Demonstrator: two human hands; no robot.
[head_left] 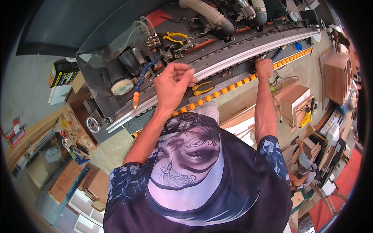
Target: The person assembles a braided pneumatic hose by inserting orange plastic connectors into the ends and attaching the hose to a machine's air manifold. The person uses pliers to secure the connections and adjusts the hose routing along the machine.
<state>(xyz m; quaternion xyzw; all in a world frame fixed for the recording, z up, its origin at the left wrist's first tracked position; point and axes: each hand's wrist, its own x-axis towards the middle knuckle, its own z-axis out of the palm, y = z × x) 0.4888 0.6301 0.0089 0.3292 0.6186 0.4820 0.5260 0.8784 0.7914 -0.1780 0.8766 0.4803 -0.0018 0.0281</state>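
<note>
My left hand (pixel 171 87) is raised at the near side of a long pale metal rail (pixel 217 68), left of the middle. Its fingers are curled in toward the thumb, and whatever they may hold is hidden. Farther right, my right hand (pixel 265 67) is closed at the lower edge of the rail, around something small that I cannot make out. Between the hands, yellow-handled pliers (pixel 202 88) lie on the machine's near ledge. A row of orange rollers (pixel 232 87) runs along the front edge, beneath my right forearm.
A jointed blue hose with an orange nozzle (pixel 136 101) and a round buffing wheel (pixel 122 87) are at the left. More yellow-handled pliers (pixel 175 37) lie on the machine bed. Ribbed hoses (pixel 208 11) stand behind. Wooden boxes (pixel 337 77) and a yellow tool (pixel 307 116) are at right.
</note>
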